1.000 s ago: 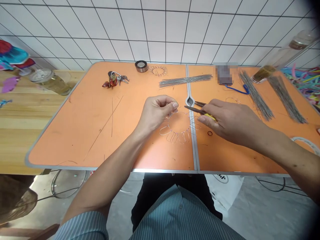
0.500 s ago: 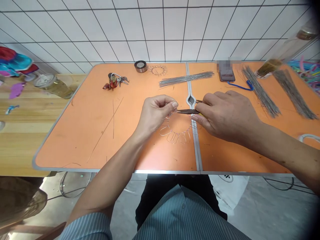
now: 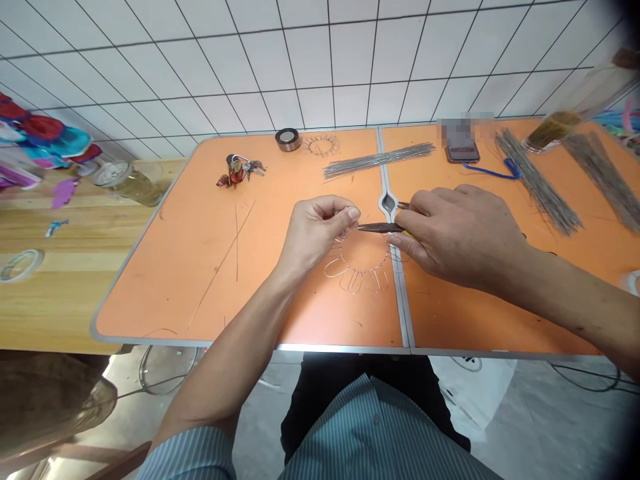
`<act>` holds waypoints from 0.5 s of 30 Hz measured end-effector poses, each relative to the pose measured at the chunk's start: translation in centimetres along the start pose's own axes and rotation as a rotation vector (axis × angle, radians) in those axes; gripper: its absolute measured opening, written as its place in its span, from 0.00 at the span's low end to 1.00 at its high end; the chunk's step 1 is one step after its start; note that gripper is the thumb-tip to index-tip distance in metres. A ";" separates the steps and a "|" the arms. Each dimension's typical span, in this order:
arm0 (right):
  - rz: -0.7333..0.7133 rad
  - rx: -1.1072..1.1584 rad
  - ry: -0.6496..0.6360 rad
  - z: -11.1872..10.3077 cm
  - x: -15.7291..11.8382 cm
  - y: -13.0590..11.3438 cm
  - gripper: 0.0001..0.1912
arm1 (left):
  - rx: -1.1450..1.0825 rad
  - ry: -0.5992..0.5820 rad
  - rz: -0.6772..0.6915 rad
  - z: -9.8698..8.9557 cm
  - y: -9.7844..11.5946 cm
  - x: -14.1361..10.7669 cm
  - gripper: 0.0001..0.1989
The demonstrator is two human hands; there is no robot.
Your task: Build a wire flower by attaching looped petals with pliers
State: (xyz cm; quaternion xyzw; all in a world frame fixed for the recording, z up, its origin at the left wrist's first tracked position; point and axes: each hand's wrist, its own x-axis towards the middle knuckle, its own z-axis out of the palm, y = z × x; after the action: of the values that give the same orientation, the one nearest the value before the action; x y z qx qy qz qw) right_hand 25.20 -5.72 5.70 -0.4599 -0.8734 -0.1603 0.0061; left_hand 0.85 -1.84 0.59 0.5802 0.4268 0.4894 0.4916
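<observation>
Between my hands is a thin wire ring (image 3: 364, 270) with petal-like loops around its outside. My left hand (image 3: 320, 230) pinches the ring's upper left part between thumb and fingers. My right hand (image 3: 460, 230) is wrapped around a pair of pliers (image 3: 380, 228) with dark, narrow jaws and a bit of yellow on the grip. The jaw tips point left and reach the wire beside my left thumb. Exactly what the tips grip is too small to make out. The pliers' handles are mostly hidden in my palm.
On the orange folding table (image 3: 150, 280) lie wire bundles (image 3: 380, 160), a second wire ring (image 3: 321, 145), a tape roll (image 3: 288, 139), keys (image 3: 243, 170), a phone (image 3: 461, 147) and loose wires (image 3: 220, 267). Bottles (image 3: 553, 130) stand at the right and on the wooden surface (image 3: 75, 293) at left.
The camera view has shifted, so the table and its things appear slightly further right. Both hands, the wire ring and the pliers keep nearly the same position relative to each other.
</observation>
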 end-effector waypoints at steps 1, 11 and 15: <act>0.000 0.003 0.004 0.0 0.0 0.0 0.26 | -0.004 -0.002 -0.003 0.0 0.0 0.0 0.17; 0.003 0.030 0.017 0.4 0.1 0.1 0.26 | -0.017 0.019 -0.014 0.0 0.1 0.0 0.15; -0.001 0.045 0.030 0.5 0.1 0.2 0.25 | -0.006 0.017 -0.012 0.0 0.2 0.0 0.15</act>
State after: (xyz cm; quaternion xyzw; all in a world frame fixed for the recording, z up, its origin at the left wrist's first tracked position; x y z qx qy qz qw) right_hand 25.39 -5.40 5.24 -0.4566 -0.8769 -0.1473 0.0296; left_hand 0.83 -1.88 0.74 0.5717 0.4331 0.4927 0.4927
